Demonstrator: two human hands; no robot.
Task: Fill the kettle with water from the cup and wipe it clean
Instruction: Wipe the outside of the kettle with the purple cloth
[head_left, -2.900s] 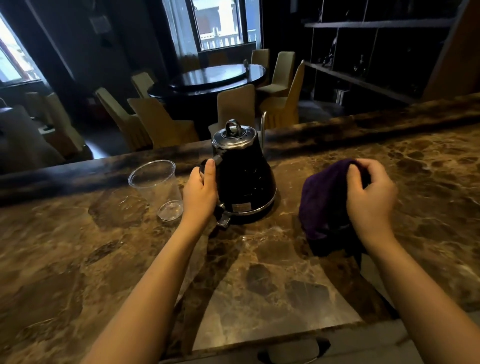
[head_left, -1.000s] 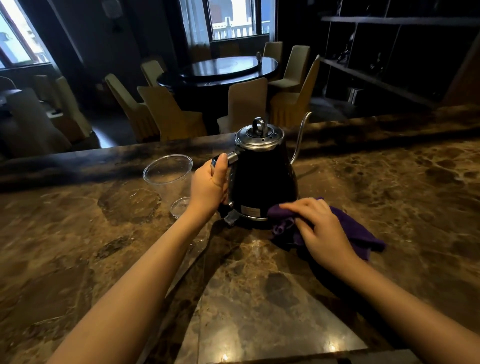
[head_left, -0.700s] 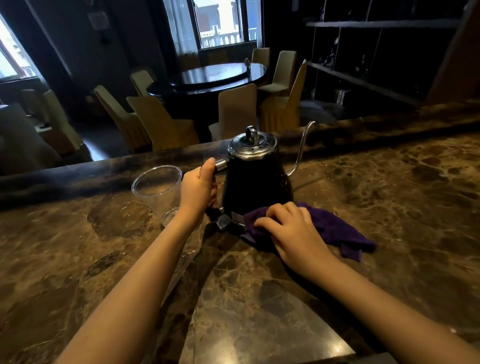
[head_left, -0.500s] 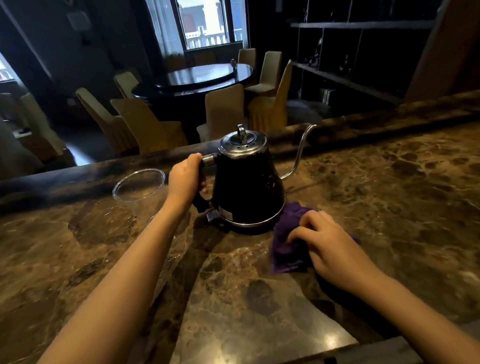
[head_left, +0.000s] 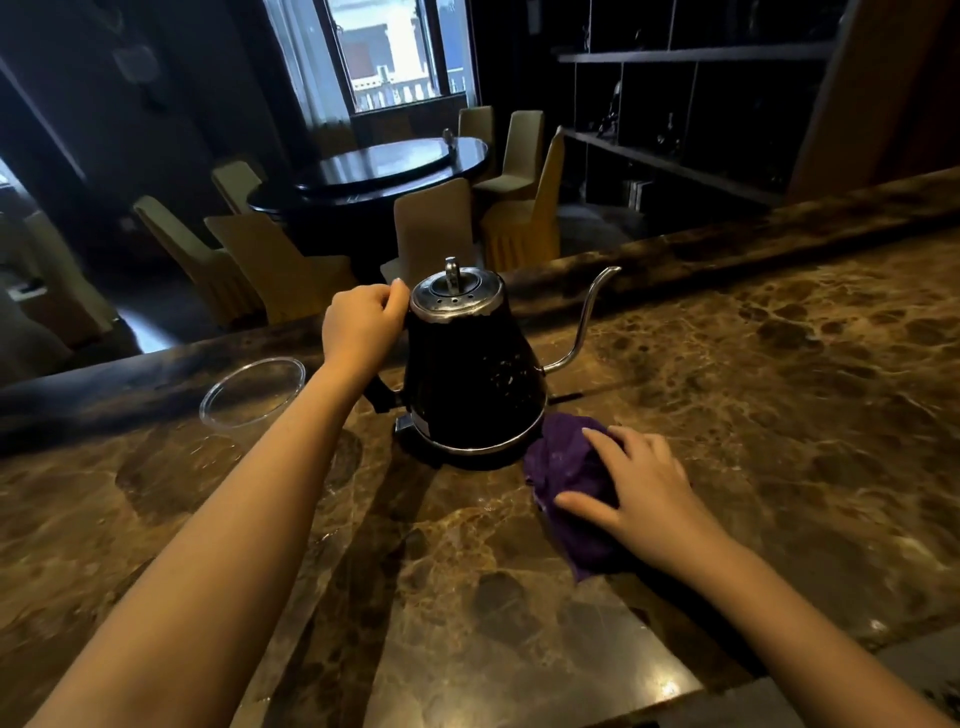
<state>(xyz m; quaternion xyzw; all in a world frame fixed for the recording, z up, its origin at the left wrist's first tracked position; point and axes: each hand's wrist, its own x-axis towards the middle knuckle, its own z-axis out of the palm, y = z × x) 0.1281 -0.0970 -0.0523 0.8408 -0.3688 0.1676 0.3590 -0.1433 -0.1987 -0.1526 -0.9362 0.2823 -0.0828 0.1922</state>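
Two hands engaged: our left hand (head_left: 361, 327) grips the handle of the kettle (head_left: 470, 374) standing on the worktop (head_left: 779, 389); right hand (head_left: 641, 486) presses flat, open, on the soft cloth (head_left: 566, 462). Filled, we judge it heavy, slick-walled; handle is safest.

Brown veined marble bench (head_left: 779, 395), polished, raised darker ledge along far edge. Black cone-shaped kettle (head_left: 470, 384) with steel lid and thin gooseneck spout stands upright on bench between hands, spout toward right. Crumpled purple cloth (head_left: 566, 467) lies flat on bench under right hand (head_left: 641, 491), touching kettle's base rim. Clear plastic cup (head_left: 252, 392) stands on bench just beside left forearm, outward of left hand (head_left: 361, 327).
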